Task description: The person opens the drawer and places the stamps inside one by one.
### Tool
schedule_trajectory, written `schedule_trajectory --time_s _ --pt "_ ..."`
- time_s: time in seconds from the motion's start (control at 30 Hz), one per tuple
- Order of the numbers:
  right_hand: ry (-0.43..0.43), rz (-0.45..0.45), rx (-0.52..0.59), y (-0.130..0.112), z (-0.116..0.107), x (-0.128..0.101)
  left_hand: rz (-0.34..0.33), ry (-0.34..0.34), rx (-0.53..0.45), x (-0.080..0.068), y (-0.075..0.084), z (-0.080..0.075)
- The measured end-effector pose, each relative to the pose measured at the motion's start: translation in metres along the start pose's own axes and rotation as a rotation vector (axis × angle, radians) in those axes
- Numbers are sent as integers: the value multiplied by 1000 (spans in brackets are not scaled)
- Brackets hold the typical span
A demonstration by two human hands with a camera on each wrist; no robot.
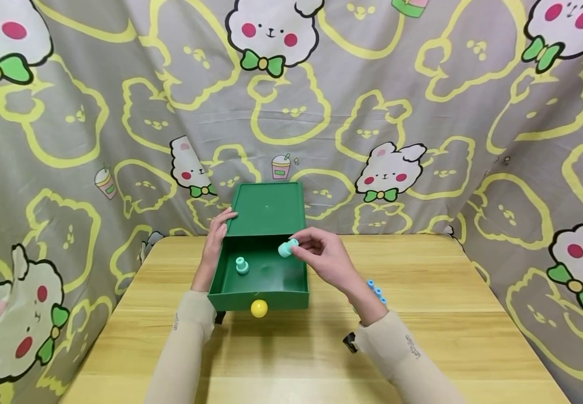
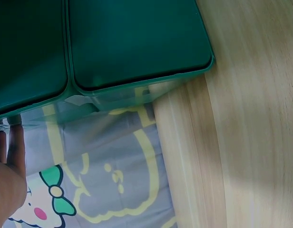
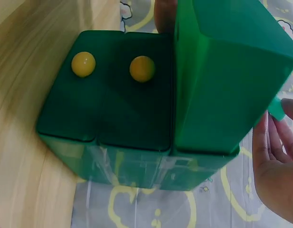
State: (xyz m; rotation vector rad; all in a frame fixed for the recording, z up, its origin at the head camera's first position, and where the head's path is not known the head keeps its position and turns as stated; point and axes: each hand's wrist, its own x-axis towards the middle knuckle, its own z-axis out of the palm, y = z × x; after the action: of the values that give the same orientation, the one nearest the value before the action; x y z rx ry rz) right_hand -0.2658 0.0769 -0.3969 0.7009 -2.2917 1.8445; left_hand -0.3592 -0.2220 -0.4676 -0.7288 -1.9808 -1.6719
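Head view: the right hand (image 1: 329,259) pinches a teal peg (image 1: 288,247) over the open drawer (image 1: 260,275) at the table's (image 1: 448,336) rear edge; another peg (image 1: 242,265) stands inside. The left hand (image 1: 216,238), fingers straight, touches the box (image 1: 266,209).

Left wrist: straight fingers (image 2: 13,147) meet the box (image 2: 113,42).

Right wrist: fingers (image 3: 275,142) hold the peg (image 3: 276,108) beside the drawer (image 3: 222,80).

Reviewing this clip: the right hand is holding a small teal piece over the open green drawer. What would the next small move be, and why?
Probably lower and release it. The right hand pinches the teal piece just above the open drawer, where a similar teal piece already stands on the floor. The left hand rests on the box at its left edge, seemingly steadying it.
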Motion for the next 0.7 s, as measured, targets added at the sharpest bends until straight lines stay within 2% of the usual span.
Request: schedule_trajectory --time_s 0.13,0.37,0.7 --pt "-32 -21 -20 -3 12 8 -13 4 1 0 0 0" --pt "-98 -20 -53 -9 31 21 27 9 4 1 -2 -1" --pt "-150 -10 -129 -12 39 30 4 3 11 2 -1 0"
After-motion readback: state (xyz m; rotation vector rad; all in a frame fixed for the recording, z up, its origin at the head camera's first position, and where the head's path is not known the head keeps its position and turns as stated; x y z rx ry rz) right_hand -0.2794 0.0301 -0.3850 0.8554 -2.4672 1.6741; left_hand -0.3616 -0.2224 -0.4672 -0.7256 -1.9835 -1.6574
